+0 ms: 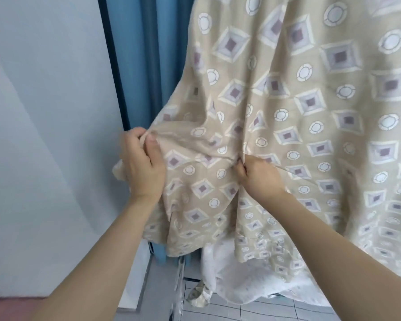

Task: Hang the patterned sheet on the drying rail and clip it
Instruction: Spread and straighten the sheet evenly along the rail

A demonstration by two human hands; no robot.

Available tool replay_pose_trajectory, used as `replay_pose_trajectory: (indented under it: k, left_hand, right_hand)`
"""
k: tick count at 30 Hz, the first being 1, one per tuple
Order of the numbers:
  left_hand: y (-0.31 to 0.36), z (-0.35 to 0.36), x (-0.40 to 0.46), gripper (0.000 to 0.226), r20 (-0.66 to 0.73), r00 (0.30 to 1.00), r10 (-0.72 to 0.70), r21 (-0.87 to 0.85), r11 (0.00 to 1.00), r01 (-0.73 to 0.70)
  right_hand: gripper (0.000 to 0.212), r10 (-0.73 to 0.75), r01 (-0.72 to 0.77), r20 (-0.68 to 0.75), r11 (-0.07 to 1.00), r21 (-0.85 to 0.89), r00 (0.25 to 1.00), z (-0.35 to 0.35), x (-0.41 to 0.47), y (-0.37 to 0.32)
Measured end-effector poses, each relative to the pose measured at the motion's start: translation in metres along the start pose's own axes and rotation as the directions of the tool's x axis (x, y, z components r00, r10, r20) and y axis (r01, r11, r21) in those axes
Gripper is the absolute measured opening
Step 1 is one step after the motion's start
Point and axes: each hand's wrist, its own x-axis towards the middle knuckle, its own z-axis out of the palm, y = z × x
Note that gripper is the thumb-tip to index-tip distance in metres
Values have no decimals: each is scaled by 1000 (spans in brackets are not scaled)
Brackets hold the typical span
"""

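Observation:
The patterned sheet point(299, 117), beige with white circles and purple-centred diamonds, hangs from above the frame and fills the right and middle of the head view. Its top and the drying rail are out of sight. My left hand point(141, 163) pinches the sheet's left edge between thumb and fingers and pulls it out to the left. My right hand point(255, 174) grips a fold of the sheet lower in the middle. The cloth is stretched taut between both hands. No clip shows.
A blue curtain point(137, 61) hangs behind the sheet beside a pale wall point(44, 112) on the left. Below the sheet lies white cloth point(236, 274) over a tiled floor point(264, 311). A thin metal frame point(178, 274) stands under the sheet's hem.

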Motion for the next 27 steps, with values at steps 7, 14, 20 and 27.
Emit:
replay_pose_trajectory:
  k: [7,14,20,27]
  left_hand:
    - [-45,-12,-72,18,475,874,-103,264,964,-30]
    - [-65,3,-95,18,808,418,-415,487,870,-78]
    - [-59,14,-102,13,798,-42,-601,600,788,137]
    - [-21,27,-84,34,828,459,-321,189,932,311]
  right_hand:
    - [31,-81,81,8,997,-18,997,11,-8,17]
    - [35,32,-4,191,989,-146,981,21,-23,41]
    - [41,205,-139,461,975,-173,863,28,-25,48]
    - [35,298,-220,494,953,-209,817,26,-24,54]
